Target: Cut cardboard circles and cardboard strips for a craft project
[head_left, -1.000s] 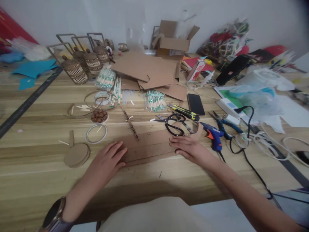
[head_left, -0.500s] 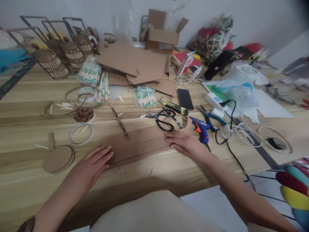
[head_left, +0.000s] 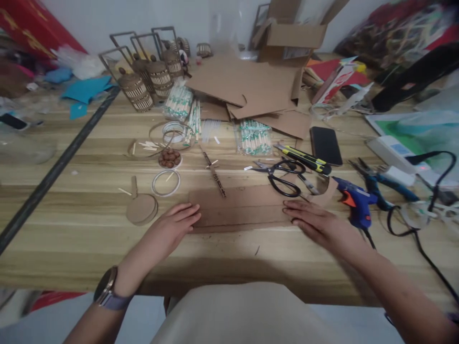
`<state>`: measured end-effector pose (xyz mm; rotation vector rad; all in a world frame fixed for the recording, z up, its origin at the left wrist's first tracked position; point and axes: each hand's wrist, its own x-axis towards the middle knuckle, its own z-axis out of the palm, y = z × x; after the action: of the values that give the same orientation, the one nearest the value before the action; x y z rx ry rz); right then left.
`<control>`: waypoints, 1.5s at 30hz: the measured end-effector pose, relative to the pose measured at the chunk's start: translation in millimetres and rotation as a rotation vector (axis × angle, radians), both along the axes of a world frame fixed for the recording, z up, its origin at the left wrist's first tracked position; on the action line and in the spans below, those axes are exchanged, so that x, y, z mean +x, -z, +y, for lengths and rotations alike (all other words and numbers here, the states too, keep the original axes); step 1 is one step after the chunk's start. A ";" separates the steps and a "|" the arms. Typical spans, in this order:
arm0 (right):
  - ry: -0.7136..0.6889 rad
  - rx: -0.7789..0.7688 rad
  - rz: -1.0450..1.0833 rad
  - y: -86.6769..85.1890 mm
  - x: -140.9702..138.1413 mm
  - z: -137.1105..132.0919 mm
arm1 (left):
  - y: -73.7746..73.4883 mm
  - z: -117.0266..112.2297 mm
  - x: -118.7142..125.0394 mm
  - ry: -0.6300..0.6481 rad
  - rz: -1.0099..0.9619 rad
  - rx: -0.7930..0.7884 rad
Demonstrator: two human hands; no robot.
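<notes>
A flat cardboard strip (head_left: 240, 215) with lines along its length lies on the wooden table in front of me. My left hand (head_left: 176, 224) rests flat on its left end, fingers stretched out. At the other end, the spread fingers of my right hand (head_left: 315, 222) touch the cardboard. A dark marker pen (head_left: 215, 177) lies across the strip's far edge. Black-handled scissors (head_left: 285, 179) sit just beyond my right hand, with a yellow-and-black utility knife (head_left: 304, 160) behind them. Two round cardboard discs (head_left: 141, 209) lie left of my left hand.
A blue glue gun (head_left: 355, 198) and pliers (head_left: 383, 186) lie at the right, with cables nearby. Farther back are a phone (head_left: 325, 145), cardboard sheets (head_left: 247, 81), bundled sticks (head_left: 255, 137) and several small lanterns (head_left: 136, 91). A bowl of brown balls (head_left: 169, 158) and a tape roll (head_left: 165, 183) stand left.
The view has turned left, so everything appears farther right, and the table's left side shows more. Both hands stay on the ends of the cardboard strip.
</notes>
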<state>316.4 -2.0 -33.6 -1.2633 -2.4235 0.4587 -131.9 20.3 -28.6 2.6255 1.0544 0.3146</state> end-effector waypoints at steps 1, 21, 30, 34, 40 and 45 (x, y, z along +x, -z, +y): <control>-0.004 -0.006 0.004 -0.3 0.2 0.7 | 0.0 -0.3 -0.7 -0.006 -0.001 -0.013; -0.023 -0.023 0.129 -11.0 -4.7 4.0 | 14.4 -2.2 -9.9 0.047 -0.051 0.164; -0.021 -0.021 0.080 -15.8 -7.8 3.9 | 22.4 -1.9 -14.4 0.027 -0.049 0.133; -0.014 -0.018 0.096 -13.6 -7.0 2.9 | 16.3 -0.4 -13.3 0.050 -0.045 0.114; -0.009 -0.013 0.119 -10.6 -6.1 1.9 | 6.6 0.8 -9.1 0.076 -0.038 0.155; -0.023 -0.024 0.107 -13.4 -6.6 4.5 | 6.5 -2.1 -6.9 0.054 -0.018 0.163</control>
<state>309.8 2.5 -20.3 -1.1900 -2.3522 0.5486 -138.8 18.2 -35.1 2.7832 0.9890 0.4283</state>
